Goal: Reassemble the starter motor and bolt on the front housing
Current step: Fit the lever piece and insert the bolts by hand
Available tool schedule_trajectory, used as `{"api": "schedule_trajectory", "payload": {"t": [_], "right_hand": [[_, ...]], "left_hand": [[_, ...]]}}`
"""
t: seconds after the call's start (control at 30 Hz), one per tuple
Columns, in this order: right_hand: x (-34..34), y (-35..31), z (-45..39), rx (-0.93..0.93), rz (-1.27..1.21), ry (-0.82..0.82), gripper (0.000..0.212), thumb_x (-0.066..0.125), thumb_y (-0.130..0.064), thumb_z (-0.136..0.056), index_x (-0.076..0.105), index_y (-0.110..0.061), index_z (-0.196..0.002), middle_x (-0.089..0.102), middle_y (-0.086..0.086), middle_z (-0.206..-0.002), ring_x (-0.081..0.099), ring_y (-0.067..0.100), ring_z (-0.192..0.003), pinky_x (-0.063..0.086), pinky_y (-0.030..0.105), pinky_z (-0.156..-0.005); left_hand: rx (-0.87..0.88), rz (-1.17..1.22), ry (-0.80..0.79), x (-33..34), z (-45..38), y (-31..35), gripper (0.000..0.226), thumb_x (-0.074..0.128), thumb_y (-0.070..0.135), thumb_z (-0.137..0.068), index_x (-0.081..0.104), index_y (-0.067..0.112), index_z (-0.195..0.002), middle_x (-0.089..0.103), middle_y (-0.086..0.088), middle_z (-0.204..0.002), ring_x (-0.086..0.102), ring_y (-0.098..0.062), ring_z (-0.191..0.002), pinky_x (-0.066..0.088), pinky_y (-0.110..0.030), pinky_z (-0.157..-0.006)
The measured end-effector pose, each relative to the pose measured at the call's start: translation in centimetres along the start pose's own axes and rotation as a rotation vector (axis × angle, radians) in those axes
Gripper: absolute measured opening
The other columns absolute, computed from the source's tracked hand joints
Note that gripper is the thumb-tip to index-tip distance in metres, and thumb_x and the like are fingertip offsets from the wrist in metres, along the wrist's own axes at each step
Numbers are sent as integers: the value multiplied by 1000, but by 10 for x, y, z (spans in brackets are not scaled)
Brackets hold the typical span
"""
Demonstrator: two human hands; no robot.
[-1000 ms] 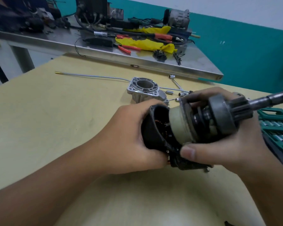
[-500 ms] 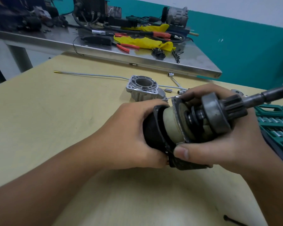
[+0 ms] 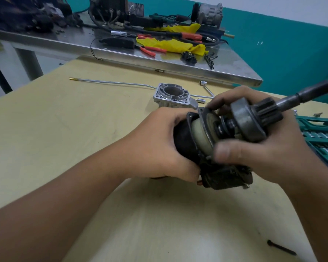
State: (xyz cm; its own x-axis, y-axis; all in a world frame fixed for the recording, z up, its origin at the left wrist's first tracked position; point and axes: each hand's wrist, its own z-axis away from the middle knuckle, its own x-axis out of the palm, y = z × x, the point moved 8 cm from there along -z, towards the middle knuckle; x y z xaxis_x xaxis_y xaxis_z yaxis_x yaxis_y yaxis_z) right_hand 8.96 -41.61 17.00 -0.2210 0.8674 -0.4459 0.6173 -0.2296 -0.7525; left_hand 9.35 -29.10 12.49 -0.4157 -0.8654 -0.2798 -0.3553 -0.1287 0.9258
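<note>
Far left on the wooden desk [image 3: 45, 129] lies a long thin rod [image 3: 110, 83] with a brass-coloured tip, running rightward toward the front housing [image 3: 173, 96]; the housing, cast in bright metal, sits on the desk with its round opening upward, apart from the motor and just behind the hands. The left hand [image 3: 159, 146] grips the black rear body of the starter motor [image 3: 206, 140], fingers curled round it; the motor is held above the desk, tilted, its shaft [image 3: 299, 97] pointing up and to the right. The right hand [image 3: 269, 148] grips the forward end, thumb across the near side and fingers wrapped behind the drive section; the thumb is blurred. The pinion gear [image 3: 267, 112] and a grey drum behind it stand exposed on the shaft; a pale ring shows where the forward section meets the black body. At far right a green socket set [image 3: 320, 135] lies partly hidden by the right hand; a dark bolt [image 3: 280, 247] lies on the desk at lower right. Behind, a steel bench [image 3: 121, 53] carries pliers, yellow cloth and cables.
</note>
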Motion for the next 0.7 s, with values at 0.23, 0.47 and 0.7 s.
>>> {"api": "schedule_trajectory", "payload": {"t": [0.23,0.47,0.7], "right_hand": [[-3,11,-5,100,38,116,50,80,-51,-70,72,-10,-98,75,2,-87,75,16,-81,60,27,-66],[2,4,-18,126,99,0,62,79,-51,-69,68,4,-97,70,12,-84,71,21,-78,62,33,-70],[13,1,-42,162,174,-120,54,78,-60,-69,72,-10,-90,72,6,-82,73,18,-79,60,37,-71]], "left_hand": [[34,26,72,-4,0,3,49,83,-20,-58,67,20,-81,69,14,-70,68,-2,-66,50,-16,-58],[18,26,31,-9,-4,-2,45,79,-26,-58,67,12,-79,68,9,-68,68,-7,-62,50,-20,-54],[3,123,153,-23,2,-13,37,81,-9,-51,72,17,-76,71,0,-68,70,-15,-62,52,-25,-54]]}}
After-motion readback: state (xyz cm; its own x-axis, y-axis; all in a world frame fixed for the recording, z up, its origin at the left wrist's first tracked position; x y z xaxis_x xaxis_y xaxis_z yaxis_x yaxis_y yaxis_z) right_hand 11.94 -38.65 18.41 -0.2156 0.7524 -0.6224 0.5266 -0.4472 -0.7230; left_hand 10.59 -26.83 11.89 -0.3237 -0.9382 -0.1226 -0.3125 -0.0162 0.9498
